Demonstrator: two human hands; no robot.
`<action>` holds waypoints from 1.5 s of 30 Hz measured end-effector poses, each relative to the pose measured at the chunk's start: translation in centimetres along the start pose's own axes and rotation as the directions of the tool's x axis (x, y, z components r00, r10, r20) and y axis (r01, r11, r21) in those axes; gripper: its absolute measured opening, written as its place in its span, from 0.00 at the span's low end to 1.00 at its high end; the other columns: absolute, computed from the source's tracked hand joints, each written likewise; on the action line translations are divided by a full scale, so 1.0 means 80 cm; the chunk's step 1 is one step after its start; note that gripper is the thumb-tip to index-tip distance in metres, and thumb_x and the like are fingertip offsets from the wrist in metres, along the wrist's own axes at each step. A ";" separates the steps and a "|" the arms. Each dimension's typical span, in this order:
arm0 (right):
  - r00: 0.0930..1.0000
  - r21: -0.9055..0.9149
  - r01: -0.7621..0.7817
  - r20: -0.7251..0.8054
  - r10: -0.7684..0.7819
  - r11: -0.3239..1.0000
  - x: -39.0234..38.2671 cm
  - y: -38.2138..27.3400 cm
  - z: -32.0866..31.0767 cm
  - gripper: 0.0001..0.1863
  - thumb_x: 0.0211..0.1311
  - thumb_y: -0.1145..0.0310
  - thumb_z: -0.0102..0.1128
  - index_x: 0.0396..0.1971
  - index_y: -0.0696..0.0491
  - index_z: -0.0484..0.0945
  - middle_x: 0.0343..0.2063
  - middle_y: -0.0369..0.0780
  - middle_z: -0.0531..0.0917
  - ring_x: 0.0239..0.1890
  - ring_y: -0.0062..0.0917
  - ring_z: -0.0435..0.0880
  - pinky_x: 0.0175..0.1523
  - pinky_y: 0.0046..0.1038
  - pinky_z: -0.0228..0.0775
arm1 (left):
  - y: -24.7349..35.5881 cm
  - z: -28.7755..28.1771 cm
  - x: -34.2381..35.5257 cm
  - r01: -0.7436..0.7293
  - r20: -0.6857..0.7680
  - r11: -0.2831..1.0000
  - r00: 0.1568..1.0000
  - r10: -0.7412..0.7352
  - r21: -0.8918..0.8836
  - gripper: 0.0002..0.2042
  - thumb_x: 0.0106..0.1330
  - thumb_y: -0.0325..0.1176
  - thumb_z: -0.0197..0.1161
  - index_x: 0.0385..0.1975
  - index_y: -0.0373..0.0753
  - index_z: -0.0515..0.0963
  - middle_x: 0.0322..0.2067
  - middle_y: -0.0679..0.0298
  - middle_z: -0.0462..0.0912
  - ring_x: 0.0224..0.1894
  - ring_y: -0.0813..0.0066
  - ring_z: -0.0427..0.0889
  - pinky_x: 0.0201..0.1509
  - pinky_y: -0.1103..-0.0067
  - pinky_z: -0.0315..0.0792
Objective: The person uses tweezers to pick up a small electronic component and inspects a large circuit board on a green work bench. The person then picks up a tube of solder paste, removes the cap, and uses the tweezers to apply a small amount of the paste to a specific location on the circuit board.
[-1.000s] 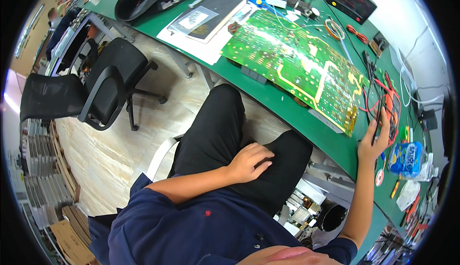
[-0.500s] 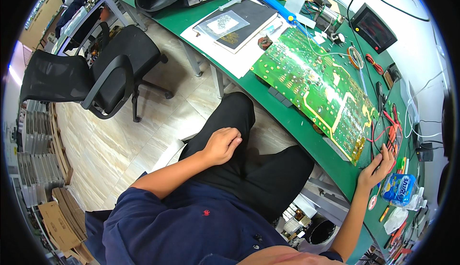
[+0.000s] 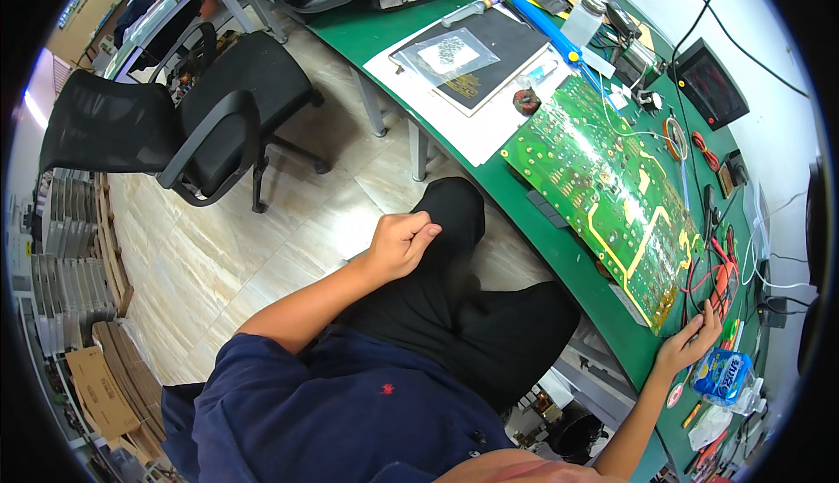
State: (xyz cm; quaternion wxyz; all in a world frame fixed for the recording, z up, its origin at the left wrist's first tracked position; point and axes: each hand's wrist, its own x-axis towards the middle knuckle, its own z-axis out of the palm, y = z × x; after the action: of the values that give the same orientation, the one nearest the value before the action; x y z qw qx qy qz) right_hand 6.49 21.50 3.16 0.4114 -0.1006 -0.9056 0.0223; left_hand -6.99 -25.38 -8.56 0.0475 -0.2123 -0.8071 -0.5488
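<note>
My left hand [image 3: 402, 243] is curled into a loose fist beside my left knee, with nothing showing in it. On the green bench's near right part rests my right hand [image 3: 689, 345], its fingers stretched out and holding nothing I can see. Those fingertips lie beside red and black test leads [image 3: 722, 280]. Just past that hand, toward the near edge, lies a clear bottle with a blue label [image 3: 724, 376]. A large green circuit board [image 3: 603, 190] lies solder side up to the left of the right hand, apart from it. Dark parts peek out from under its near edge.
A dark clipboard [image 3: 463, 90] with a clear bag sits on white paper [image 3: 494, 138]. Beyond the board are a blue tool [image 3: 546, 28], a clear jar [image 3: 584, 20] and a small dark screen [image 3: 712, 83]. A black office chair [image 3: 249, 81] stands at the left.
The view has shifted, so the bench and board appear farther right and lower. My left fist sits slightly higher against the knee. My right hand stays by the test leads.
</note>
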 end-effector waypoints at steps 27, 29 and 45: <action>0.998 -0.005 -0.032 -0.046 0.031 0.999 0.006 -0.005 0.002 0.05 0.65 0.73 0.51 0.32 0.59 0.71 0.33 0.45 0.72 0.40 0.37 0.71 0.48 0.33 0.61 | 0.035 -0.001 0.454 -0.225 0.113 0.855 0.974 0.194 0.468 0.16 0.62 0.36 0.60 0.48 0.38 0.75 0.43 0.53 0.81 0.46 0.57 0.79 0.50 0.69 0.71; 0.998 -0.020 -0.015 -0.053 0.014 1.000 0.008 -0.006 0.002 0.06 0.65 0.72 0.52 0.31 0.59 0.69 0.32 0.46 0.70 0.38 0.37 0.71 0.46 0.33 0.62 | 0.037 0.019 0.473 -0.228 0.107 0.778 0.973 0.204 0.585 0.17 0.62 0.37 0.60 0.49 0.39 0.74 0.44 0.54 0.80 0.48 0.57 0.78 0.51 0.69 0.71; 0.996 0.049 -0.091 0.011 0.091 0.995 0.010 -0.004 0.001 0.08 0.62 0.71 0.54 0.28 0.59 0.69 0.32 0.46 0.69 0.38 0.37 0.69 0.45 0.33 0.61 | -0.030 -0.078 0.532 -0.046 -0.035 0.650 0.993 0.110 0.758 0.25 0.63 0.33 0.55 0.61 0.41 0.62 0.63 0.49 0.61 0.63 0.53 0.64 0.63 0.65 0.63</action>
State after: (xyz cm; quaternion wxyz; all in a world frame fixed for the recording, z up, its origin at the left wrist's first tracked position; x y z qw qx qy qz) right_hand 5.85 21.39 3.71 0.4085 -0.1314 -0.9010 0.0640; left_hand -47.46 -19.38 5.04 0.1862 -0.1863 -0.9499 -0.1686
